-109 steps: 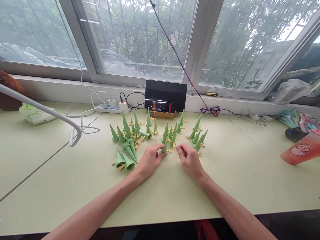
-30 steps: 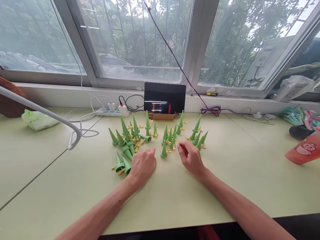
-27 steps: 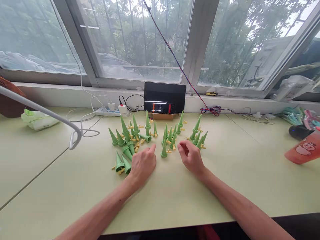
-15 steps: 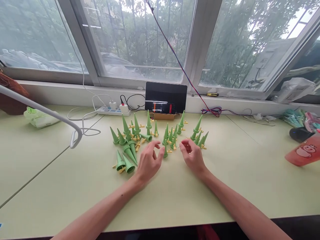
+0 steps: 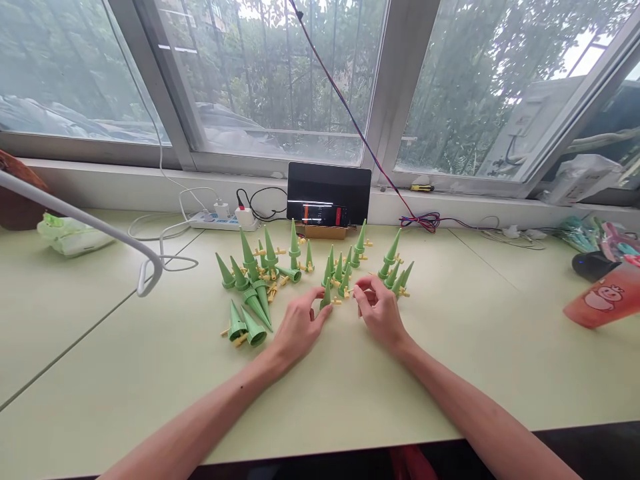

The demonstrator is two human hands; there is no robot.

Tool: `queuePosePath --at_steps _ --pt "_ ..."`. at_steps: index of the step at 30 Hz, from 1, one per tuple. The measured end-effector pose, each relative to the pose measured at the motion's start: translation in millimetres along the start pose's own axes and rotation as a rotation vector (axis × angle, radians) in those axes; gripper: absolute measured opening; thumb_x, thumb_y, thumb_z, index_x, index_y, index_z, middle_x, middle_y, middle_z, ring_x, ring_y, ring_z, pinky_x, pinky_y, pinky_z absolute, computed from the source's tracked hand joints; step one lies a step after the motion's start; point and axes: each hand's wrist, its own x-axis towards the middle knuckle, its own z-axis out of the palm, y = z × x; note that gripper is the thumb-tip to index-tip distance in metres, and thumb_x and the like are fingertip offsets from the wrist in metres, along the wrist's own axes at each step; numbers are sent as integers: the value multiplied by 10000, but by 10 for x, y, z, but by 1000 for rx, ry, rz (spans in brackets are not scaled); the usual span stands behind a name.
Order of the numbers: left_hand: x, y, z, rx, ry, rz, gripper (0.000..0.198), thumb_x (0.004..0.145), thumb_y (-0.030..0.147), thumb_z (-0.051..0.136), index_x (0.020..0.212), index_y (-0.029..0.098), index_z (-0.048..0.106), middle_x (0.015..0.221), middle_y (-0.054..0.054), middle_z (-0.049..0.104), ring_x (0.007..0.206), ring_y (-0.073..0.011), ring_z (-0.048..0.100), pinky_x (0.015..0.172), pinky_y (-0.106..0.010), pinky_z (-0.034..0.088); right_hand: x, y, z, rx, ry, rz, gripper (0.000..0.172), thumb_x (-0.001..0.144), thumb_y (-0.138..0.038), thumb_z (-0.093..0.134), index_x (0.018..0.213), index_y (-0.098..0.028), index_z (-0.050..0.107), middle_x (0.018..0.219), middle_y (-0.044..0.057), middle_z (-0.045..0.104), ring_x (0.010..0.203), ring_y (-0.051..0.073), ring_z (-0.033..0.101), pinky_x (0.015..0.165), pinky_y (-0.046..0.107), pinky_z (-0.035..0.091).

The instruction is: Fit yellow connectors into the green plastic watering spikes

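Wide windows [image 5: 295,80] at the back, and before them a pale green tabletop [image 5: 380,407]. Near the sill, a dark tablet [image 5: 329,188] on a small box [image 5: 324,233]; to its left, a power strip [image 5: 223,225]; far right, a reddish cup [image 5: 603,297]. Near the middle of the tabletop, upright between the hands: the front cone [image 5: 327,292], with a yellow valve [image 5: 337,302] jutting rightward. For the left hand [image 5: 300,325]: curls thumb and fingers closely about the cone's lower part. For the right hand [image 5: 384,313]: keeps thumb and forefinger nearly together beside the middle cones [image 5: 339,268]; cannot tell whether anything small sits between. To the left, more cones [image 5: 247,250], some upright, some lying; to the right, a smaller upright cluster [image 5: 392,248].
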Motion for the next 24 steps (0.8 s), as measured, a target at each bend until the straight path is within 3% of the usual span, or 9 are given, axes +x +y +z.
queuePosePath --at_steps 11,19,24 --pt "18 22 -4 32 -21 31 178 923 345 526 878 183 585 755 22 565 485 -93 398 536 -241 362 12 26 15 -18 -47 -12 235 969 -396 504 869 -195 573 707 -2 554 511 119 475 492 254 411" --pt "55 131 -84 -459 -22 -267 301 904 485 563 843 191 546 611 47 521 395 -76 402 379 -202 300 5 68 10 0 -69 -32 233 966 -396 527 867 -193 585 704 3 552 531 124 462 490 261 394" --pt "64 133 -84 -577 20 -299 316 903 490 580 811 194 513 545 77 435 381 -59 350 360 -174 266 -2 64 12 29 -80 -33 222 969 -393 529 902 -195 602 751 15 583 542 128 488 496 266 407"
